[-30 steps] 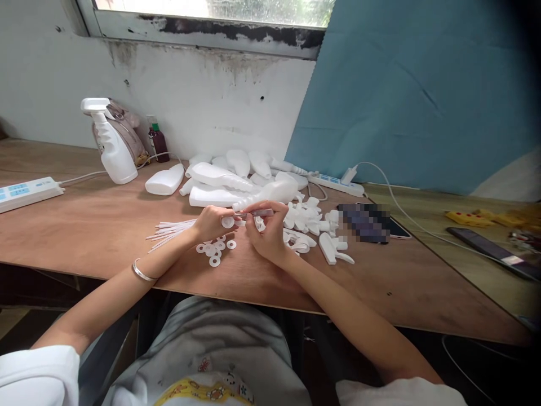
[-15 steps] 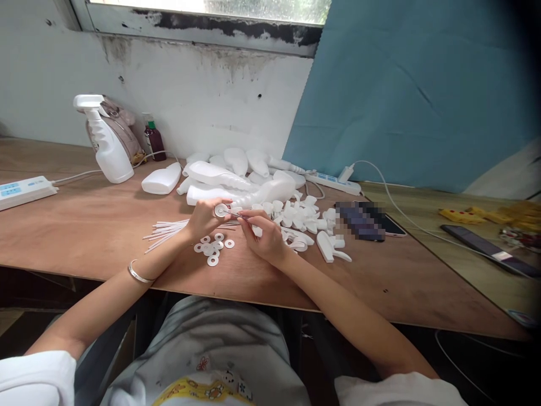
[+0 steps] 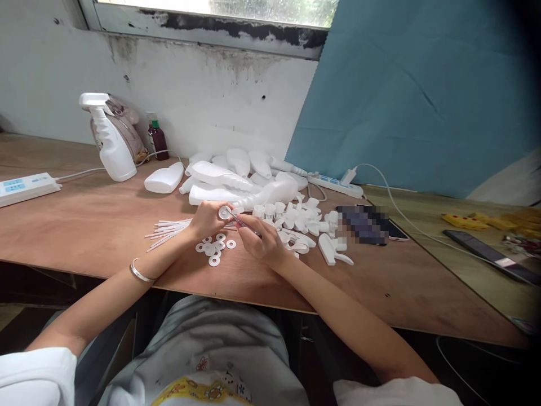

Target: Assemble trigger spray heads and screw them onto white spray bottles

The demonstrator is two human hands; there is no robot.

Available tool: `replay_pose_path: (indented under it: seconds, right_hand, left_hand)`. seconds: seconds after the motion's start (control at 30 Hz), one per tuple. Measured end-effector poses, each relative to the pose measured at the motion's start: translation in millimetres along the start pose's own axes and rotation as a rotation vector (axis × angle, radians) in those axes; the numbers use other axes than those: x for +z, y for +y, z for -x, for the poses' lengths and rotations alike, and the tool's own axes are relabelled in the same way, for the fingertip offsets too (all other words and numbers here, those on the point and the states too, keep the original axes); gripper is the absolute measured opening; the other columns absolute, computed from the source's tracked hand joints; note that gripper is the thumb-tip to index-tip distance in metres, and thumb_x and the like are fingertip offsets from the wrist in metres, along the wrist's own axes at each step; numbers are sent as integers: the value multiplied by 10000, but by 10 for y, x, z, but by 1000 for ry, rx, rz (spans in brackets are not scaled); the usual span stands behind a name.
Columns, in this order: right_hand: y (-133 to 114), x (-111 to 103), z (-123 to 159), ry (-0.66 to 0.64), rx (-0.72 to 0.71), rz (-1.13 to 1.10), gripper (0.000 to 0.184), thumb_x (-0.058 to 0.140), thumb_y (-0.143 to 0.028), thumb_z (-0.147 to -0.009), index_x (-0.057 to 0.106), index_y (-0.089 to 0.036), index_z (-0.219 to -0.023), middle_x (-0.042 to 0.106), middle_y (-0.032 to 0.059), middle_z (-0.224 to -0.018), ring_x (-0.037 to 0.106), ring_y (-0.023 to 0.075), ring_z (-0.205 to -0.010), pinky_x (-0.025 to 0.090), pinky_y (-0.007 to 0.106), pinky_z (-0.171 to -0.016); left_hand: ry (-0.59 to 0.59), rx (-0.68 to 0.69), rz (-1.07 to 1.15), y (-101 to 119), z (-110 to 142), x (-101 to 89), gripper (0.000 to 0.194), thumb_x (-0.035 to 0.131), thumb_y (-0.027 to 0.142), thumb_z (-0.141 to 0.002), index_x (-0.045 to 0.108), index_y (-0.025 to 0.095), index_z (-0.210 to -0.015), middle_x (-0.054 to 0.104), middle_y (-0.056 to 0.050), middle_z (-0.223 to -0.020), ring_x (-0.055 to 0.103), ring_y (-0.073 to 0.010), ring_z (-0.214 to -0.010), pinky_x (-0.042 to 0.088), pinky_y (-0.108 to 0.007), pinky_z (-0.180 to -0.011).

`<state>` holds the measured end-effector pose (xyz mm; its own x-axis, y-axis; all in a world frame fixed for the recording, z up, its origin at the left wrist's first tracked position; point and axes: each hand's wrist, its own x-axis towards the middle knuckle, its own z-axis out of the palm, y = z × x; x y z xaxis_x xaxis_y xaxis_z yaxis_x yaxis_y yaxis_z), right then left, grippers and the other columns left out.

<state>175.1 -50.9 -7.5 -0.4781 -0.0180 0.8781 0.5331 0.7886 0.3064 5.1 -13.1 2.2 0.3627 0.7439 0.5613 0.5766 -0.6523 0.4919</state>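
Note:
My left hand (image 3: pixel 207 221) is closed around a white spray trigger head (image 3: pixel 225 212), its round collar turned toward me. In my right hand (image 3: pixel 264 239) I grip slim metal tweezers (image 3: pixel 249 227), their tip at the collar's opening. Below my hands lies a loose group of white ring washers (image 3: pixel 214 260). Thin white tubes (image 3: pixel 163 234) are bunched beside my left wrist, partly hidden behind it. To the right of my right hand spreads a heap of white spray trigger heads (image 3: pixel 302 217); one trigger head (image 3: pixel 327 248) lies apart at its near side.
White bottles (image 3: pixel 220 175) are piled behind my hands. An assembled spray bottle (image 3: pixel 116 155) stands at the back left by a bag and a dark red bottle (image 3: pixel 157 138). Power strips (image 3: pixel 29 187) and phones (image 3: pixel 363 224) lie to the sides; a cable (image 3: pixel 389 194) crosses the right.
My right hand has shifted slightly down and turned, so more of the tweezers shows. The collar stays in my left hand. The whole view has moved a little.

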Motion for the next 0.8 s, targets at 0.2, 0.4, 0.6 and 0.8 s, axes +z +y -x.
replay_pose_path:
  seconds: [0.2,0.4,0.6,0.8]
  right_hand:
    - [-18,41,14,18,-13,21,249,528,-33,-788,388,-233,-840,606,61,-954,623,148,-845,553,265,-655]
    - [-29,69,21,103,130,-76,277,500,-24,-789,374,-247,-896,620,44,-938,625,137,-843,552,260,-637]
    - [-32,76,33,122,245,-223,269,487,-33,-794,373,-245,-914,628,42,-935,629,139,-865,547,275,-669]
    - [-22,72,28,147,509,-351,196,485,-113,-823,359,-228,-918,619,41,-896,637,139,-823,539,266,-626]
  left_hand:
    - [22,73,-51,-86,20,41,213,567,310,-735,656,144,-834,698,-48,-800,649,-187,-733,477,-247,-638]
    - [17,153,-155,-168,19,110,213,520,301,-772,645,143,-841,695,-67,-835,655,-200,-776,493,-277,-705]
    - [4,148,-134,-179,23,116,227,531,324,-777,645,142,-851,695,-73,-856,654,-201,-784,495,-270,-695]
    - [0,111,-205,-166,20,118,196,539,283,-751,654,146,-831,698,-65,-816,649,-188,-734,488,-257,-666]
